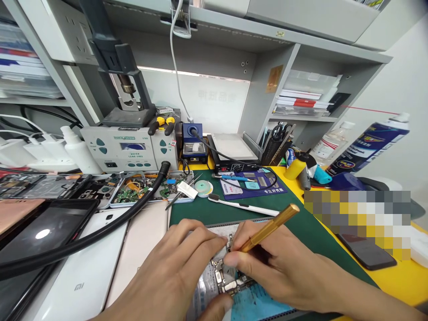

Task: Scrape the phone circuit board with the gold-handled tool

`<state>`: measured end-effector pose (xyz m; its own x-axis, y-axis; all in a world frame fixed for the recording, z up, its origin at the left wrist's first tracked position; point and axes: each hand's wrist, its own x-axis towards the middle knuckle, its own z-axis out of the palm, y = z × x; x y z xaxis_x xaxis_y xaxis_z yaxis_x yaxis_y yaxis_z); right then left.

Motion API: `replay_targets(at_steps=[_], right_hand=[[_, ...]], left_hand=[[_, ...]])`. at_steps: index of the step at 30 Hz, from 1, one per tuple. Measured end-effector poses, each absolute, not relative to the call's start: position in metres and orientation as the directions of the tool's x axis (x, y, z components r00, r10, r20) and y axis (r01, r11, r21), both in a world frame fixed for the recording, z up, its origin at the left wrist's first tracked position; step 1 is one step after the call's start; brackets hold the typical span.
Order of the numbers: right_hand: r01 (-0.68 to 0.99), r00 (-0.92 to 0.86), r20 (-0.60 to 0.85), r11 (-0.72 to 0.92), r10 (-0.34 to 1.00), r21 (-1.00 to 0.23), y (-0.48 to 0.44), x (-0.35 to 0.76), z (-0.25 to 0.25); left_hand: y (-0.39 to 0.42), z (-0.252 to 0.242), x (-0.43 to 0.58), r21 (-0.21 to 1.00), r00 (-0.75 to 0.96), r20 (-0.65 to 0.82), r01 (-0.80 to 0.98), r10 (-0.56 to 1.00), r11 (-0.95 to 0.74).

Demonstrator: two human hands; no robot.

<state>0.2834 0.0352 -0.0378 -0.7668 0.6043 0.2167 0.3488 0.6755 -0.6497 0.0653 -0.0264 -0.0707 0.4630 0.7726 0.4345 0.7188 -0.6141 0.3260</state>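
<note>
A small phone circuit board (230, 285) lies low in the middle, on a paper-covered work pad with a blue patch (259, 306). My left hand (182, 261) steadies it from the left, fingertips at its upper edge and thumb at its lower edge. Pinched in my right hand (274, 258) is a gold-coloured, pen-like metal tool (270, 227). It slants down to the left over the board, and my fingers hide its tip. Behind the hands, a white toothbrush (245, 206) rests on the green mat (194, 215).
Several phones, one a white phone (87, 263), fill the left side. A black hose (100, 229) crosses them from the hot-air station (132, 149). A tray of circuit parts (150, 189), a solder spool (203, 188) and a heating plate (234, 149) stand behind. A dark phone (368, 252) lies right.
</note>
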Motion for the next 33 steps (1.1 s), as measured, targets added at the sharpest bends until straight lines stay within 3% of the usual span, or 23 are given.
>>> replay_targets(at_steps=[8, 14, 22, 33], right_hand=[[0.337, -0.718, 0.239, 0.626, 0.654, -0.703, 0.035, 0.284, -0.043], [0.398, -0.702, 0.136, 0.543, 0.699, -0.739, 0.034, 0.288, -0.036], [0.406, -0.745, 0.143, 0.613, 0.651, -0.677, 0.031, 0.286, -0.031], [0.377, -0.757, 0.195, 0.661, 0.624, -0.649, 0.034, 0.286, -0.035]], left_hand=[[-0.026, -0.070, 0.066, 0.315, 0.462, 0.452, 0.717, 0.763, -0.621], [-0.025, -0.071, 0.065, 0.284, 0.479, 0.451, 0.723, 0.753, -0.630], [-0.025, -0.071, 0.064, 0.252, 0.483, 0.477, 0.726, 0.735, -0.640], [-0.027, -0.066, 0.066, 0.342, 0.437, 0.434, 0.729, 0.787, -0.593]])
